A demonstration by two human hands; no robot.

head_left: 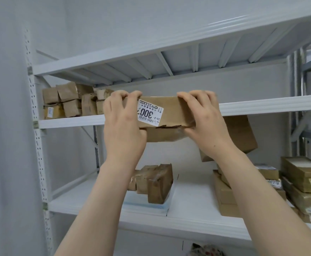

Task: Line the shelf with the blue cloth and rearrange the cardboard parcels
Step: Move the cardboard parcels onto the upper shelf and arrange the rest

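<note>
Both hands hold a flat cardboard parcel (171, 111) with a white label reading 300, raised in front of the middle shelf's front edge (261, 106). My left hand (122, 122) grips its left end, fingers curled over the top. At the right end, my right hand (204, 121) grips the same way. A second brown parcel (165, 134) lies directly beneath the labelled one. A pale blue cloth (147, 205) lies on the lower shelf (88, 202) under small parcels (156, 182).
Several small cardboard parcels (68, 100) are stacked at the middle shelf's left end. Flat boxes (302, 182) pile up on the lower shelf's right side, with another brown box (241, 133) behind my right wrist. A white upright post (38, 145) stands at the left.
</note>
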